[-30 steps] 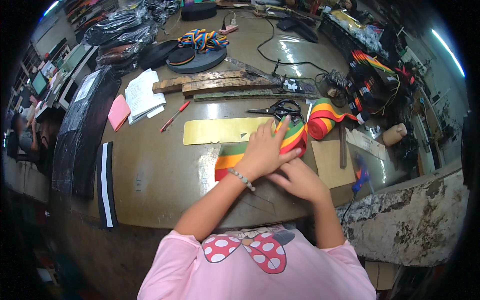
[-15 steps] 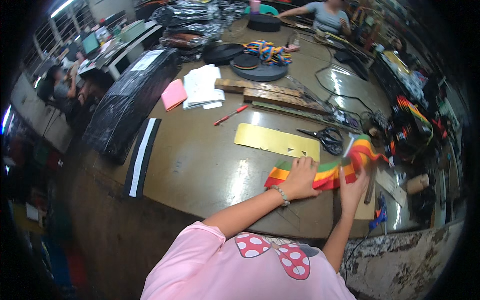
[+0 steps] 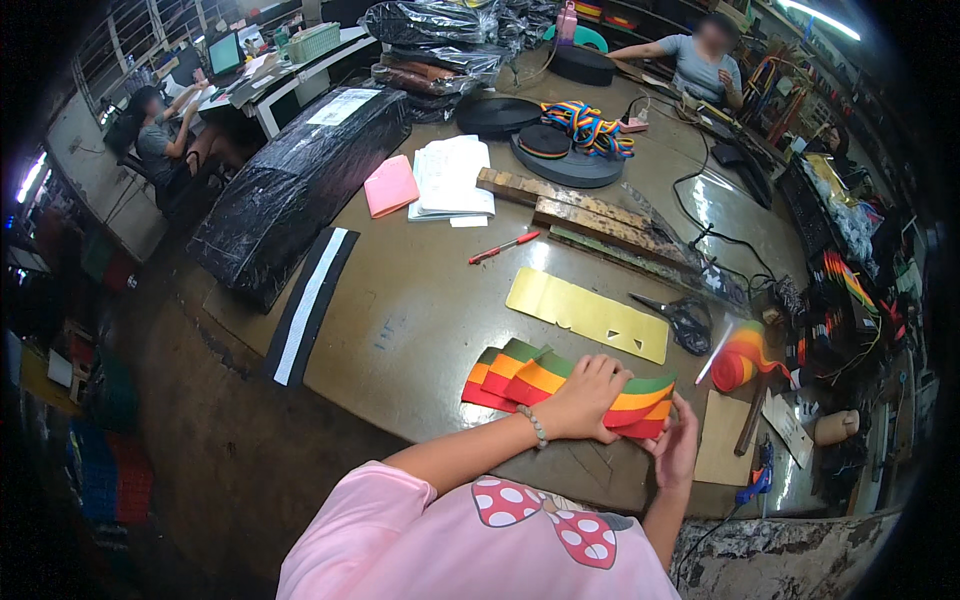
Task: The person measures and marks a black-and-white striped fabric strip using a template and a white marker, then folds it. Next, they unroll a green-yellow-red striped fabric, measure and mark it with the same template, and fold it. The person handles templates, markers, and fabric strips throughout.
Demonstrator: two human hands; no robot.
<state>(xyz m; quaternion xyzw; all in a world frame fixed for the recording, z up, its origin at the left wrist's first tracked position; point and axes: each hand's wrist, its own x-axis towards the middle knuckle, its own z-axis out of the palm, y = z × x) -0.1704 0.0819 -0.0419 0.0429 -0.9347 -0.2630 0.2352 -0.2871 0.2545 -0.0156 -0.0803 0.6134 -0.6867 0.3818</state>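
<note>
Green, yellow and red striped webbing strips (image 3: pixel 540 376) lie in a loose, fanned stack by the table's near edge. My left hand (image 3: pixel 585 397), with a bead bracelet at the wrist, is closed over the middle of the stack. At the right end, my right hand (image 3: pixel 677 445) has its fingers and thumb around the strip ends. To the right is a roll of the same webbing (image 3: pixel 735 368) with a loose tail. A white stick-like thing (image 3: pixel 714 352) leans beside it. Beyond the strips lie a yellow template with cut-outs (image 3: pixel 590 315) and black-handled scissors (image 3: pixel 690 328).
Wooden bars (image 3: pixel 600 222), a red pen (image 3: pixel 504 247), papers (image 3: pixel 450 178) and webbing rolls (image 3: pixel 570 165) lie farther back. A black wrapped bundle (image 3: pixel 300 190) and a black-and-white strip (image 3: pixel 312 305) are left. A blue glue gun (image 3: pixel 757 480) lies right. Two people sit farther off.
My right hand has moved from beside the roll to the strips' right end. The strips now lie farther left of the roll, fanned out. The whole view has shifted.
</note>
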